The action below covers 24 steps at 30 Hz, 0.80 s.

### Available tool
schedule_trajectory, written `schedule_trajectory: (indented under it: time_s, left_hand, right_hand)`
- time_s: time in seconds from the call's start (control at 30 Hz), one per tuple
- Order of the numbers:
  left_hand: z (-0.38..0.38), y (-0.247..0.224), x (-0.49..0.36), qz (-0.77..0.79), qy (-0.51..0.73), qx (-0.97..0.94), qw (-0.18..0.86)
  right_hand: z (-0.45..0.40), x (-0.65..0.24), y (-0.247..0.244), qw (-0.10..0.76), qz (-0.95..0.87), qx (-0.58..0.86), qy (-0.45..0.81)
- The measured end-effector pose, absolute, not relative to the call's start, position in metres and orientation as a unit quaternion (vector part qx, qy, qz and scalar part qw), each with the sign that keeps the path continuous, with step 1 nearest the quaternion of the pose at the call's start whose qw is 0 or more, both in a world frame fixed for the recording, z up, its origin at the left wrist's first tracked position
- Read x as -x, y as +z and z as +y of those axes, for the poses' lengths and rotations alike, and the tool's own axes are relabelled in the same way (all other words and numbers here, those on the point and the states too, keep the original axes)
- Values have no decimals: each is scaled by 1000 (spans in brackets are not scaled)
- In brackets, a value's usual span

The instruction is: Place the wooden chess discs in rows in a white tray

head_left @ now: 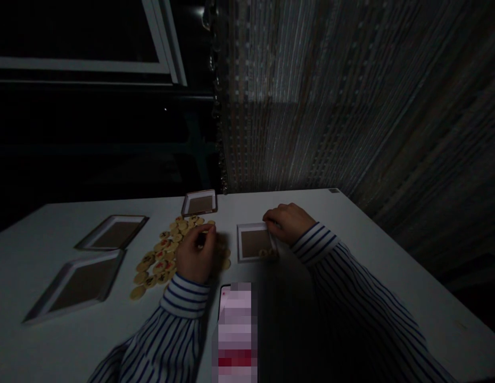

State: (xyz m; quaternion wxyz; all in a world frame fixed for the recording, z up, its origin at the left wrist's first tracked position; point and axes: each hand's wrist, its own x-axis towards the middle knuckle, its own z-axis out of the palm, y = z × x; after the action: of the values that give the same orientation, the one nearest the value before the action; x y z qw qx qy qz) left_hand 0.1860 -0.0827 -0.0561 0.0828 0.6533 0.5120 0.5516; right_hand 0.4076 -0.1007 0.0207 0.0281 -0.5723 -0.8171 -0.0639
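Left hand [196, 254]: fingers curled, tips close together; held contents cannot be determined. Right hand [290, 223]: fingers bent at the tray's [253, 240] far right corner; clamping indeterminable. Pieces [163, 259] lie left of the left fingers. Table [375, 242] extends right of the right fingers, giving room before its edge.

Round yellowish pieces [170, 248] lie heaped near a shallow box [253, 242] holding a few.

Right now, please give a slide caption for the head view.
Dim table: left hand beside discs, right hand at a box.
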Motion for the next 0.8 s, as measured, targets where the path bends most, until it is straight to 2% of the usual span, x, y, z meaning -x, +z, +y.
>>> schedule_trajectory:
  time_s: [0.33, 0.5, 0.8]
  left_hand:
    - [-88, -38, -160, 552, 566, -597, 136]
    - [-99, -22, -139, 574, 528, -608, 150]
    - [-114, -25, -90, 600, 510, -603, 127]
  right_hand:
    - [-106, -407, 25, 51, -823, 561, -80]
    - [-107, -400, 24, 59, -835, 542, -77]
    - [-118, -369, 23, 87, -853, 512, -51]
